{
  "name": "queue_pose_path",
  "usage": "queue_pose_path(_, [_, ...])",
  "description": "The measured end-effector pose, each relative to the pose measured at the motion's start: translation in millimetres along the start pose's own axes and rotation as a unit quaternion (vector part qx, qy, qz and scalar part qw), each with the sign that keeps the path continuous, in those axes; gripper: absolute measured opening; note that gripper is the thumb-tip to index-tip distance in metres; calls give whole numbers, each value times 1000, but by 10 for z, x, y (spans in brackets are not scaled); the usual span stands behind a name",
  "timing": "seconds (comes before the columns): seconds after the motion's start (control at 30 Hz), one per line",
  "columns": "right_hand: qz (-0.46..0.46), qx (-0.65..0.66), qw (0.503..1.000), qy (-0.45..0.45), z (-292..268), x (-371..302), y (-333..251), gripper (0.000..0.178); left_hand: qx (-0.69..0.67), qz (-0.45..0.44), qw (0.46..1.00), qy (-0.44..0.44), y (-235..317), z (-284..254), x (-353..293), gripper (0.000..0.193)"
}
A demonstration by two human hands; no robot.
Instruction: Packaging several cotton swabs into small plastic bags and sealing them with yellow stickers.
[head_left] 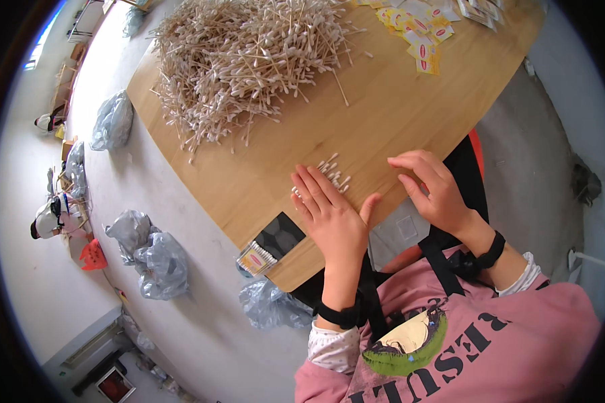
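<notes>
My left hand [331,218] lies palm down with its fingers stretched out, over a small bunch of cotton swabs [334,176] on the table. White swab tips show on both sides of its fingers; whether the palm presses on them is hidden. To the right, my right hand [433,188] hovers near the table edge, fingers bent and thumb apart, with nothing visible between them. A large heap of loose cotton swabs [249,60] covers the far left of the table.
A pack of swabs [255,259] with a yellow label sits at the wooden table's [396,111] left edge beside a dark flat rectangle [279,236]. Yellow-and-white printed cards [420,30] lie at the far right. Grey plastic bags [160,265] stand on the floor; people sit farther left.
</notes>
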State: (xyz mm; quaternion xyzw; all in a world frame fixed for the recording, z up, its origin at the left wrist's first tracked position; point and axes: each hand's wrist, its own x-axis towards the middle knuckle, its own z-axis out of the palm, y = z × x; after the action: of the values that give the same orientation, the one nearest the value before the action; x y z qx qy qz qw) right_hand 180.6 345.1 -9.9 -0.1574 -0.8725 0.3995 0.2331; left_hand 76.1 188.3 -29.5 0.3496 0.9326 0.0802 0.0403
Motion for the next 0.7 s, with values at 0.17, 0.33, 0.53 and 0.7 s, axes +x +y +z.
queue_pose_path(0.17, [3, 13, 1000, -12, 64, 1, -19, 30, -22, 10, 999, -26, 64, -34, -248, 115])
queue_pose_path(0.33, [-23, 19, 999, -19, 113, 72, -48, 28, -16, 19, 999, -36, -23, -9, -77, 114])
queue_pose_path(0.53, [-33, 12, 999, -21, 135, 86, -101, 24, 9, -13, 1000, 7, -133, 22, 251, 114])
queue_pose_path(0.7, [-23, 11, 999, -30, 122, 20, -83, 24, -41, -11, 999, -10, 66, 35, -155, 116])
